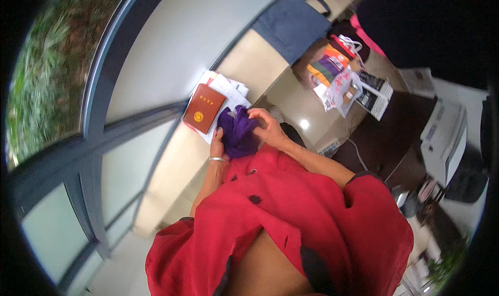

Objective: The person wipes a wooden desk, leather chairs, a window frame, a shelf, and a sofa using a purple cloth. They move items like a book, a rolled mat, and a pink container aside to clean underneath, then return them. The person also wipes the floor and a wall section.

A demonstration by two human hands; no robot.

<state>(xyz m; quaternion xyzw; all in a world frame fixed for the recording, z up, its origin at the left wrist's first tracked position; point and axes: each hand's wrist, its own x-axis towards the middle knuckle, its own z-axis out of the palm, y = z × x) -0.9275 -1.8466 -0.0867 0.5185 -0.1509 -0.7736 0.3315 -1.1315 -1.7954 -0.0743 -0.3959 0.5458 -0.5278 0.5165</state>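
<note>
A crumpled purple cloth, perhaps a small bag, is between my hands in front of my red shirt. My left hand, with a silver bangle at the wrist, grips its left edge with the thumb on top. On the other side, my right hand has its curved fingers on the cloth's upper right edge. Just beyond the left hand, a brown booklet with a gold emblem lies on loose papers. Those papers rest on a beige window ledge.
Farther along the ledge lies a dark blue bag with a black handle. A multicoloured bag and a plastic bag sit to the right. A printer-like machine stands at far right. A framed window borders the left.
</note>
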